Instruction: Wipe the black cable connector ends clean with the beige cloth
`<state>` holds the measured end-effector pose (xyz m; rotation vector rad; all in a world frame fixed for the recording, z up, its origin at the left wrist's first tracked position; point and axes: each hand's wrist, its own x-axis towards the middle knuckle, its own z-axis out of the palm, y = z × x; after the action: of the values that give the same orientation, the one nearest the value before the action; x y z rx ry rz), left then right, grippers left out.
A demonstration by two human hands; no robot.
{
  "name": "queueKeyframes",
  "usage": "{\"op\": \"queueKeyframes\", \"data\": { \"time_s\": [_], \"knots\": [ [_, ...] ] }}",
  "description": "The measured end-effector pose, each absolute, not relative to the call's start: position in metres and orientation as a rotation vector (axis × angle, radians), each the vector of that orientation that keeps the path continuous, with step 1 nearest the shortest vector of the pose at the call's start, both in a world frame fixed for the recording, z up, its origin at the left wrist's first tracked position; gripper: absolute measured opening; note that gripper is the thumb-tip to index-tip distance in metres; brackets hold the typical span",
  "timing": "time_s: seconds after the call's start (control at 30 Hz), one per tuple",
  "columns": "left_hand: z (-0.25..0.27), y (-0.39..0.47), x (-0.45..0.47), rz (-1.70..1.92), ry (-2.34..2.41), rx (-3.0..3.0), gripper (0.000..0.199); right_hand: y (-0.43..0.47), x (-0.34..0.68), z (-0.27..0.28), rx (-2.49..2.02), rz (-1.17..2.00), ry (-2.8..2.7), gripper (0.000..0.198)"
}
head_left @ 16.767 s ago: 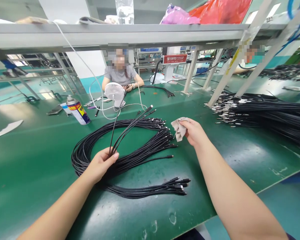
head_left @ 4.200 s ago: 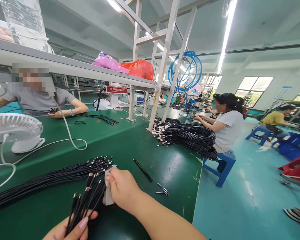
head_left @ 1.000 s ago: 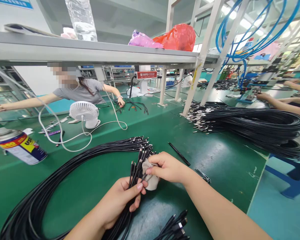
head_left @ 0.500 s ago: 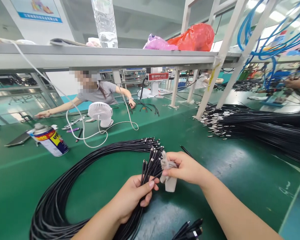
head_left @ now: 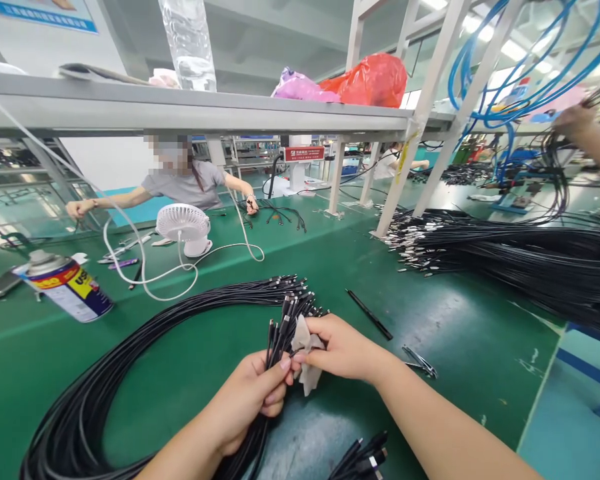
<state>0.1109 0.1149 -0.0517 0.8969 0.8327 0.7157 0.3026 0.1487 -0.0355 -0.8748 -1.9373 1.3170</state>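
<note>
My left hand (head_left: 260,387) is wrapped round a bunch of black cables (head_left: 280,333), whose connector ends point up and away from me. In my right hand (head_left: 335,350) a whitish cloth (head_left: 306,343) is pinched between thumb and fingers. The cloth touches the side of the bunch, and the fingertips of both hands meet there. Which cable lies under the cloth is hidden. Behind my hands, a thick coil of black cables (head_left: 130,340) curves across the green table (head_left: 190,373). More cable ends (head_left: 363,460) show at the bottom edge.
A spray can (head_left: 70,287), a white fan (head_left: 184,227) and its cord stand at the left. Right of my hands lie a black pen (head_left: 370,313) and metal tweezers-like tool (head_left: 421,361). A large cable pile (head_left: 505,250) lies beyond. Co-workers sit opposite and at far right.
My right hand with the cloth has closed in on my left fingertips. The view has shifted right, uncovering the pen and metal tool. The far-right co-worker's hand has risen with cables.
</note>
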Motion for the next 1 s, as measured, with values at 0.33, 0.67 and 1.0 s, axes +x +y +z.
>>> {"op": "queueKeyframes", "data": {
  "time_s": [0.33, 0.67, 1.0],
  "knots": [
    [-0.055, 0.115, 0.11, 0.679, 0.843, 0.898, 0.038, 0.149, 0.303, -0.037, -0.863, 1.452, -1.941, 0.014],
    [-0.05, 0.116, 0.112, 0.681, 0.856, 0.889, 0.038, 0.151, 0.303, -0.041, -0.832, 1.487, -1.876, 0.023],
    [-0.05, 0.116, 0.112, 0.643, 0.869, 0.903, 0.039, 0.161, 0.317, -0.04, -0.885, 1.321, -1.998, 0.016]
  ]
}}
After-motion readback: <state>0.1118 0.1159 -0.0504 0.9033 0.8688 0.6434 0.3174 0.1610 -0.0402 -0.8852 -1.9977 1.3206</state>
